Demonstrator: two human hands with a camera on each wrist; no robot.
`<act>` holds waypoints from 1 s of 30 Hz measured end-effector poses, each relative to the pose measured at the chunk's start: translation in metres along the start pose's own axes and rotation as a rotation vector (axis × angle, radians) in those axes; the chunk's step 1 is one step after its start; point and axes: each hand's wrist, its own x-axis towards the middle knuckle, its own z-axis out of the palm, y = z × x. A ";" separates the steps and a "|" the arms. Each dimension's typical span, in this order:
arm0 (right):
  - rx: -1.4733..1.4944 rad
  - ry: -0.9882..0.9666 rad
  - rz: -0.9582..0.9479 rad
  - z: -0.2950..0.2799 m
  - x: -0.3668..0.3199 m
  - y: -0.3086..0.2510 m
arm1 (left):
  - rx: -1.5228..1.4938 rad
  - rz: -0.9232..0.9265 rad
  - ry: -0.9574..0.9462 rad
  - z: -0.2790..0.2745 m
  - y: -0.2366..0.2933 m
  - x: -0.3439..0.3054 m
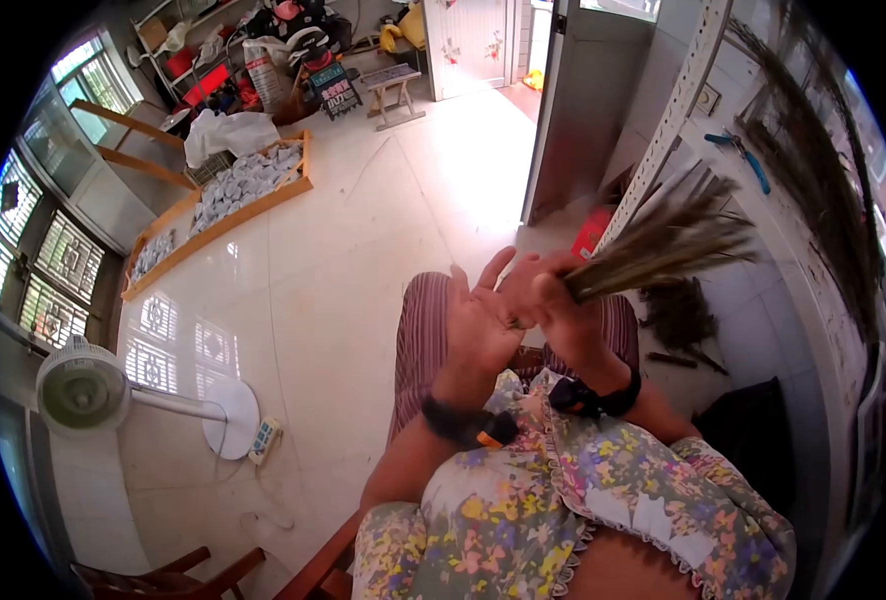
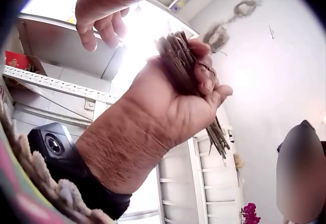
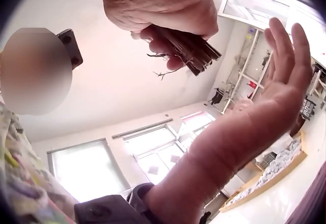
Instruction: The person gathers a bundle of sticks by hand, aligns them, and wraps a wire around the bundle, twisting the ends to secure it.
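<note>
A bundle of thin dry stalks (image 1: pixel 663 240) fans out toward the upper right in the head view. My right hand (image 1: pixel 568 310) grips its narrow end, fingers wrapped around the stems. The blunt stem ends (image 3: pixel 196 56) stick out of that fist in the right wrist view, with a few fine wispy strands beside them. My left hand (image 1: pixel 485 325) is just left of it in the head view, palm turned up. In the right wrist view the left hand (image 3: pixel 275 89) has its fingers extended, holding nothing, apart from the bundle.
Blue-handled pliers (image 1: pixel 748 160) and long dry plumes (image 1: pixel 813 170) lie on a ledge at right. Beneath it, a dark heap of stalks (image 1: pixel 678 315) and a red box (image 1: pixel 591 232) sit low. A fan (image 1: pixel 83 390), power strip (image 1: pixel 263 440) and wooden-framed tray (image 1: pixel 303 180) stand left.
</note>
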 end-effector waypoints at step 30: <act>-0.312 0.228 0.434 -0.024 -0.001 -0.011 | 0.798 0.440 0.006 0.027 0.013 -0.009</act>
